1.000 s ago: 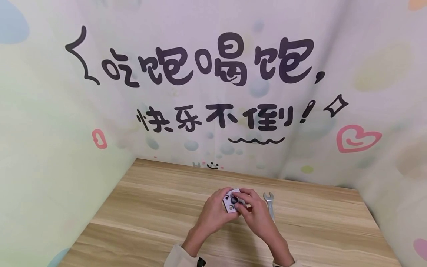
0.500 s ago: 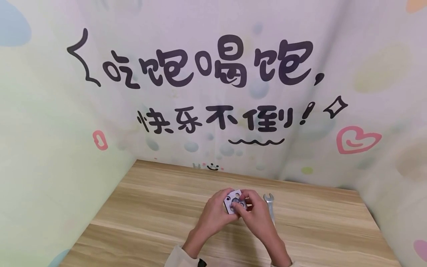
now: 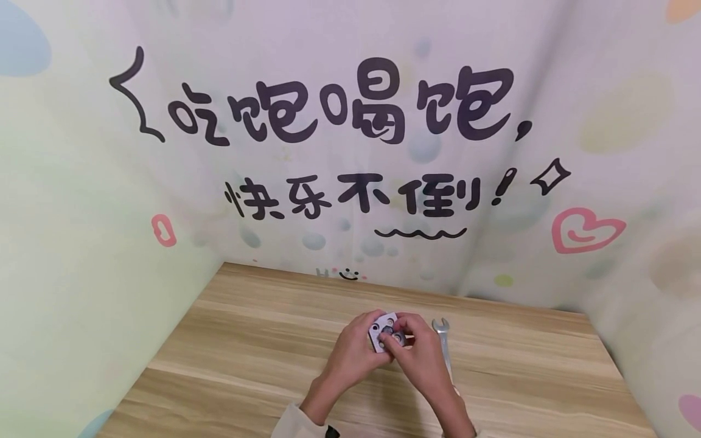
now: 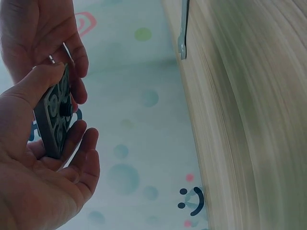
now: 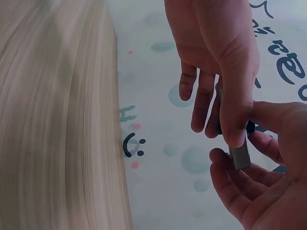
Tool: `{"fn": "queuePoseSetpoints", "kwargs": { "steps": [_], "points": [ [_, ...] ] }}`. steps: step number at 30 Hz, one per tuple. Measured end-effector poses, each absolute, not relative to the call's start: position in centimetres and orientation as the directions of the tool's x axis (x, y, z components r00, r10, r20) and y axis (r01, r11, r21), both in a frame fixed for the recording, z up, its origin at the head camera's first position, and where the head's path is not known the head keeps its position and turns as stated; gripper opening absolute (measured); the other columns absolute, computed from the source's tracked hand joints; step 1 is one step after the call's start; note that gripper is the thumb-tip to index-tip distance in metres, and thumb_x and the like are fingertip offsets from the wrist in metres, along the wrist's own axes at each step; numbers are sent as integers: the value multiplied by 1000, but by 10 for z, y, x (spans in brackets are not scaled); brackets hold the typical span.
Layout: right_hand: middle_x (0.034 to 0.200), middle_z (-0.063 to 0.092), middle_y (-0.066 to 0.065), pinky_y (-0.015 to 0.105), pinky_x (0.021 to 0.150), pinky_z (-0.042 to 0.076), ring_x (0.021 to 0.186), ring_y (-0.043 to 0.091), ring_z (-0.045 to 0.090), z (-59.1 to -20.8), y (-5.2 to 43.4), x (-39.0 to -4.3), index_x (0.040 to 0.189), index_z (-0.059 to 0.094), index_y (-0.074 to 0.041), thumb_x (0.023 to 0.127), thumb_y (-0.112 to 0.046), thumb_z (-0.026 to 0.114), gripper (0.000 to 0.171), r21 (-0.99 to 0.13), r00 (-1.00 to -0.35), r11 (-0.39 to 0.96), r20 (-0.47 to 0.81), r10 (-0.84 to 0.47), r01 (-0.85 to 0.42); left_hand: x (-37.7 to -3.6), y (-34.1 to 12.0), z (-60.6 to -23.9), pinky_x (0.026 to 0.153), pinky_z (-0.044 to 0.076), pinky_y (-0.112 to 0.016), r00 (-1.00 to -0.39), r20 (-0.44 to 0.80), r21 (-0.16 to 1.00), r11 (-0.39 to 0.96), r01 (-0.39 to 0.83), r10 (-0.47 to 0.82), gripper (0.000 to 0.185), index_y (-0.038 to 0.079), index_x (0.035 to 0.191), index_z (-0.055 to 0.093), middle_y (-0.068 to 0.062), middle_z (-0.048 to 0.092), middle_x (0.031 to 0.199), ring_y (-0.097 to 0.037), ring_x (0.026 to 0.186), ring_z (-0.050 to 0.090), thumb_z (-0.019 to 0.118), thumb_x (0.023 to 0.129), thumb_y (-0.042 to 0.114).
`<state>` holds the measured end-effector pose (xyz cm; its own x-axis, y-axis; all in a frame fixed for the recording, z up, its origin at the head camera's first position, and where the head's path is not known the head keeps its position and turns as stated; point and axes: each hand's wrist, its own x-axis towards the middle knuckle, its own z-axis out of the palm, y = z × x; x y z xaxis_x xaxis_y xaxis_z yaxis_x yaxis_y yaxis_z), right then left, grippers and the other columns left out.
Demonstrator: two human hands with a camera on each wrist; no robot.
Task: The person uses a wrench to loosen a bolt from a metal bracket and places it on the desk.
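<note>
Above the table, my left hand (image 3: 350,347) grips a small square metal plate (image 3: 375,339) by its left edge, thumb on one face and fingers on the other. The plate has several round holes and a dark bolt head (image 3: 388,330) in the middle. My right hand (image 3: 426,356) has its thumb on the bolt head and its index finger curled in beside it at the plate's right side. In the left wrist view, a dark stub (image 4: 65,109) stands out from the plate's patterned other face. The right wrist view shows the plate edge-on, partly hidden by the right thumb (image 5: 236,129).
An open-ended wrench (image 3: 442,340) lies on the wooden table (image 3: 263,328), just right of my right hand and partly hidden by the forearm. Printed fabric walls (image 3: 350,243) stand at the back and both sides of the table.
The right index finger has shifted from the bolt head toward the plate's right edge, and the thumb has moved over the bolt head. The left hand keeps its grip; the plate is slightly turned.
</note>
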<state>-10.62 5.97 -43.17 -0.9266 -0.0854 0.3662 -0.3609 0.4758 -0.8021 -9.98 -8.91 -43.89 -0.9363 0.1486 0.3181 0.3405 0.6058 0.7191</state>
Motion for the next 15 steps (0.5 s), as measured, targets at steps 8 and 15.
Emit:
{"fn": "queuePoseSetpoints", "kwargs": {
  "steps": [8, 15],
  "points": [
    [111, 68, 8, 21, 67, 54, 88, 20, 68, -431, 61, -106, 89, 68, -12, 78, -7, 83, 19, -807, -931, 470, 345, -114, -357, -99, -90, -438, 86, 51, -32, -946, 290, 734, 601, 316, 144, 64, 12, 130, 60, -3, 65, 122, -15, 103, 59, 86, 72, 22],
    [114, 67, 9, 20, 67, 55, 91, 24, 70, -431, 63, -107, 96, 71, -11, 78, -5, 82, 22, -812, -926, 448, 352, -138, -375, -100, -92, -440, 86, 51, -32, -946, 289, 733, 601, 318, 148, 64, 13, 130, 59, -2, 65, 122, -15, 104, 59, 86, 73, 24]
  ]
}}
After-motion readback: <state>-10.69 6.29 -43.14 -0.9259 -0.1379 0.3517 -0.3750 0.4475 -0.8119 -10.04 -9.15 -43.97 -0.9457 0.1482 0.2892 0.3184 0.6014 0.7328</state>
